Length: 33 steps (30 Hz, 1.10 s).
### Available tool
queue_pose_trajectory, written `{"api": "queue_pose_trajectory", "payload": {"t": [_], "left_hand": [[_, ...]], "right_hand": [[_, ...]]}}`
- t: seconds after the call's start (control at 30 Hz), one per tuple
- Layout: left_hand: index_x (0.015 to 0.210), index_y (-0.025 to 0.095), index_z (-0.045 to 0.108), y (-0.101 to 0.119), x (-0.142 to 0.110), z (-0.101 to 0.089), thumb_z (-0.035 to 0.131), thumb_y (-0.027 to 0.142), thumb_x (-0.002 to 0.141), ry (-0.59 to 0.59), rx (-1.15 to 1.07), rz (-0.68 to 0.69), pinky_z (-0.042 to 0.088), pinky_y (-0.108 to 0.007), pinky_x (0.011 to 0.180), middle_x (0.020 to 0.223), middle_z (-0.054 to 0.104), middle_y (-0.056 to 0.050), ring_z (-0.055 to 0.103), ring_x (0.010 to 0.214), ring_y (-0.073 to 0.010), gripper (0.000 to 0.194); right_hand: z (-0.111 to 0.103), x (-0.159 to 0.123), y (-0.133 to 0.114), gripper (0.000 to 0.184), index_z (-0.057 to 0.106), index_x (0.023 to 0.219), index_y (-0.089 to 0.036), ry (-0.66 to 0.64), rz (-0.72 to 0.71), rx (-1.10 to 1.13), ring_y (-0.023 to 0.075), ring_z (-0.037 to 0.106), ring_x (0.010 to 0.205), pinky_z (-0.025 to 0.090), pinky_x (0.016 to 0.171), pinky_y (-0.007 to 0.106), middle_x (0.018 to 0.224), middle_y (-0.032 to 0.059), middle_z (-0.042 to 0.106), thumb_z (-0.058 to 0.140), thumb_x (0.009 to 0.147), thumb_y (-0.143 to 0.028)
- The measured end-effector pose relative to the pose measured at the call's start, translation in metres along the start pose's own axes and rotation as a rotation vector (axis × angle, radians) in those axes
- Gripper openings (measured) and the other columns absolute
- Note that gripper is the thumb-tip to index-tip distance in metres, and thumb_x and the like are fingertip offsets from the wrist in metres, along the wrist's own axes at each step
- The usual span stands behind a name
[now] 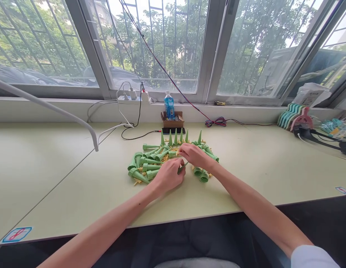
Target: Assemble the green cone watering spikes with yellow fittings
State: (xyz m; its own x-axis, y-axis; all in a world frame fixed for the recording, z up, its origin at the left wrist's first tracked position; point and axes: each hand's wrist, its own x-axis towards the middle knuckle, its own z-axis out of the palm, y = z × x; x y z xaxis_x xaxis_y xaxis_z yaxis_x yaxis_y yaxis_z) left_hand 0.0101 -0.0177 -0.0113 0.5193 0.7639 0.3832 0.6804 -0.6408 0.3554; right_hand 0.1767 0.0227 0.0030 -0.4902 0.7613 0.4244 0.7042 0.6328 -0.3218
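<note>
Bare hands over green plastic watering spikes (152, 167), heaped with yellow fittings (137, 182) on a pale tabletop (78, 201). The left hand (170, 174) is closed around one spike (183, 167); the right hand (195, 154) bends just beyond it, its grip indeterminable. Upright spikes (175, 138) form a row behind. Lettering on the blue-labelled bottle (169, 106), standing in a cardboard box (175, 123), is too small to read. Blue-bordered table stickers (16, 235) at left and right bear red marks, not securely legible.
</note>
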Motion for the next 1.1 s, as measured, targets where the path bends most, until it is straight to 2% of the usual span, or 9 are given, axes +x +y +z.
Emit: {"api": "queue_pose_trajectory", "payload": {"t": [0.13, 0.23, 0.33, 0.43, 0.6, 0.87, 1.0, 1.1], "left_hand": [[0.082, 0.018, 0.058, -0.001, 0.002, -0.001, 0.047, 0.023, 0.087, 0.069, -0.058, -0.034, 0.041, -0.029, 0.063, 0.073, 0.063, -0.003, 0.055, 0.063, -0.0162, 0.013], [0.082, 0.018, 0.058, -0.001, 0.003, -0.002, 0.048, 0.026, 0.088, 0.105, -0.1, -0.053, 0.04, -0.028, 0.061, 0.069, 0.061, -0.002, 0.052, 0.059, -0.0153, 0.014], [0.082, 0.018, 0.058, -0.003, 0.004, -0.002, 0.048, 0.028, 0.088, 0.132, -0.137, -0.075, 0.04, -0.028, 0.06, 0.067, 0.06, -0.001, 0.051, 0.057, -0.0145, 0.015], [0.086, 0.018, 0.059, -0.005, 0.005, -0.001, 0.049, 0.029, 0.089, 0.15, -0.191, -0.099, 0.04, -0.028, 0.061, 0.067, 0.061, 0.0, 0.052, 0.058, -0.0143, 0.015], [0.103, 0.018, 0.057, -0.009, 0.007, 0.0, 0.05, 0.03, 0.089, 0.178, -0.253, -0.127, 0.042, -0.028, 0.064, 0.069, 0.062, 0.002, 0.048, 0.053, -0.0125, 0.019], [0.112, 0.018, 0.054, -0.01, 0.009, -0.004, 0.051, 0.033, 0.09, 0.191, -0.31, -0.154, 0.043, -0.027, 0.063, 0.07, 0.061, 0.002, 0.05, 0.055, -0.013, 0.027], [0.112, 0.019, 0.055, -0.013, 0.01, -0.005, 0.054, 0.035, 0.087, 0.192, -0.33, -0.186, 0.044, -0.026, 0.062, 0.069, 0.061, 0.002, 0.053, 0.056, -0.0133, 0.03], [0.096, 0.019, 0.065, -0.015, 0.011, -0.004, 0.053, 0.035, 0.087, 0.144, -0.335, -0.187, 0.043, -0.026, 0.061, 0.064, 0.06, 0.002, 0.051, 0.054, -0.0129, 0.022]], "right_hand": [[-0.003, -0.007, 0.004, 0.015, 0.055, 0.084, -0.015, 0.113, -0.041, 0.098, 0.0181, 0.06, 0.101, 0.045, 0.083, 0.03, 0.117, 0.0136, 0.061, 0.043, 0.095, -0.017], [-0.004, -0.013, 0.008, 0.016, 0.054, 0.078, -0.016, 0.133, -0.034, 0.163, 0.0174, 0.062, 0.098, 0.046, 0.084, 0.031, 0.122, 0.014, 0.061, 0.047, 0.092, -0.019], [-0.006, -0.017, 0.014, 0.016, 0.053, 0.075, -0.017, 0.201, -0.029, 0.199, 0.016, 0.063, 0.089, 0.047, 0.084, 0.031, 0.113, 0.0112, 0.066, 0.05, 0.089, -0.02], [-0.007, -0.016, 0.019, 0.012, 0.056, 0.077, -0.017, 0.255, 0.007, 0.191, 0.0137, 0.061, 0.079, 0.046, 0.076, 0.027, 0.101, 0.0074, 0.068, 0.051, 0.087, -0.02], [-0.007, -0.015, 0.02, 0.014, 0.06, 0.077, -0.017, 0.262, 0.05, 0.174, 0.0121, 0.059, 0.071, 0.044, 0.072, 0.025, 0.083, 0.0032, 0.067, 0.053, 0.088, -0.022], [-0.008, -0.015, 0.011, 0.022, 0.059, 0.073, -0.016, 0.259, 0.111, 0.185, 0.0103, 0.052, 0.062, 0.039, 0.064, 0.022, 0.069, -0.0005, 0.062, 0.054, 0.09, -0.03], [-0.007, -0.014, 0.01, 0.021, 0.056, 0.07, -0.016, 0.275, 0.144, 0.208, 0.0102, 0.05, 0.061, 0.038, 0.063, 0.022, 0.065, -0.0011, 0.059, 0.053, 0.089, -0.027], [-0.006, -0.014, 0.009, 0.022, 0.055, 0.069, -0.016, 0.269, 0.149, 0.224, 0.01, 0.049, 0.059, 0.038, 0.062, 0.022, 0.063, -0.0015, 0.058, 0.054, 0.088, -0.027]]}}
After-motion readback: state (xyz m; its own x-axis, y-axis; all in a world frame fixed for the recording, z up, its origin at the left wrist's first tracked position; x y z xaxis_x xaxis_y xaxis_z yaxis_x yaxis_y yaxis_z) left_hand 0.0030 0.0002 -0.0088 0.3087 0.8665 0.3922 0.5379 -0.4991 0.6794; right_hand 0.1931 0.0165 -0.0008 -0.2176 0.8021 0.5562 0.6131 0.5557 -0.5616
